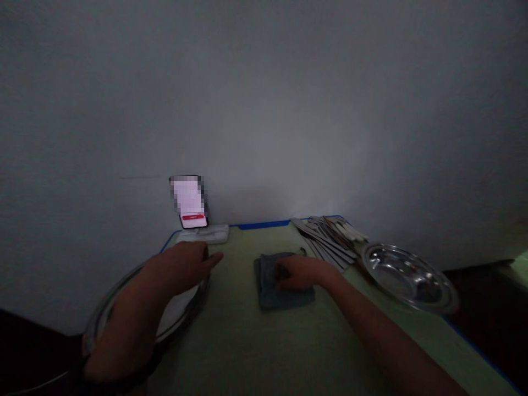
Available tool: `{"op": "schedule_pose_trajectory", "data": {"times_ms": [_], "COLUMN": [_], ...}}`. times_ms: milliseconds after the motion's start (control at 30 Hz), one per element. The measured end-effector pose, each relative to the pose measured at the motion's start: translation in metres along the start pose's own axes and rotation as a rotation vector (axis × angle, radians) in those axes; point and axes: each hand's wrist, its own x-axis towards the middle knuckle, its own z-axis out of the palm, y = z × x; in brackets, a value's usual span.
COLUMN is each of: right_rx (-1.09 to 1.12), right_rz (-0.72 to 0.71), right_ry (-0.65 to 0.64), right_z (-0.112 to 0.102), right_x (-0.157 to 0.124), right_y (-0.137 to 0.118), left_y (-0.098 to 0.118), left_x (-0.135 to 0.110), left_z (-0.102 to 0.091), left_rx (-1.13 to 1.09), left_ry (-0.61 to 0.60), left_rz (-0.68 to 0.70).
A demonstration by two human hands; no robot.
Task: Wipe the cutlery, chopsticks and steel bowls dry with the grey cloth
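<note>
My right hand (303,272) lies on a folded dark blue-grey cloth (272,289) in the middle of the pale green table (247,352); its fingers curl down onto the cloth. My left hand (185,264) reaches forward above the far edge of a large round steel plate (175,316) at the left, with a finger stretched toward a small white box (208,234) and the lit phone (190,202) leaning on the wall. The scene is dim.
A row of metal cutlery (330,235) lies fanned out at the back right. A second round steel plate (408,276) sits at the right edge. The table has a blue rim (264,224) and stands against a plain wall.
</note>
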Motion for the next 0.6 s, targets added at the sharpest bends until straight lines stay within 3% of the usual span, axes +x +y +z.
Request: {"op": "schedule_pose_trajectory", "data": {"times_ms": [100, 200, 367, 600], "right_rx": [-0.042, -0.087, -0.109, 0.002], "right_rz": [0.039, 0.079, 0.067, 0.122], "right_ry": [-0.039, -0.142, -0.183, -0.244], "right_z": [0.013, 0.017, 0.018, 0.009], "right_x": [0.018, 0.026, 0.024, 0.019], "right_y": [-0.003, 0.001, 0.002, 0.000], "left_y": [-0.012, -0.014, -0.010, -0.009], "left_x": [-0.006, -0.012, -0.017, -0.027], "left_z": [0.006, 0.016, 0.013, -0.030], "left_rx": [-0.076, -0.129, -0.063, 0.134], "left_ry": [-0.215, -0.287, -0.177, 0.035], "left_rz": [-0.015, 0.027, 0.019, -0.126]}}
